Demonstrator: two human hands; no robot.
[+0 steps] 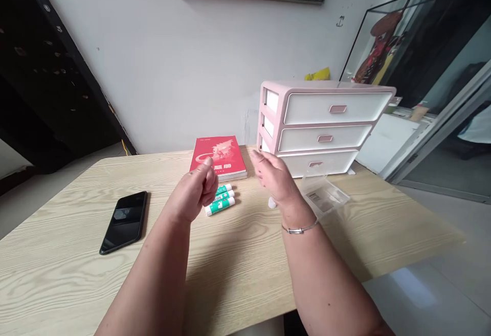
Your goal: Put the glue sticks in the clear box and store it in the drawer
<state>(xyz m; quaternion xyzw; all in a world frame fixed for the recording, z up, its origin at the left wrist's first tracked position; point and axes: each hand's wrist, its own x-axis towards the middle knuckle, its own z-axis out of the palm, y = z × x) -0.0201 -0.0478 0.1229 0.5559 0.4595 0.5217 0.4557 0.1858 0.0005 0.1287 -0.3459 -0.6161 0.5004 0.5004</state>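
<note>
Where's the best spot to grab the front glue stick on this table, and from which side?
Probably across the middle of the front glue stick, pinching from above on the near side: it lies flat, a slim round tube, with other glue sticks just behind it. The left hand is closest.

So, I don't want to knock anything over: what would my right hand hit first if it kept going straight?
Your right hand would probably meet the left end of the pink drawer unit first, though the red book lies close beside that line and depth is unclear.
</note>
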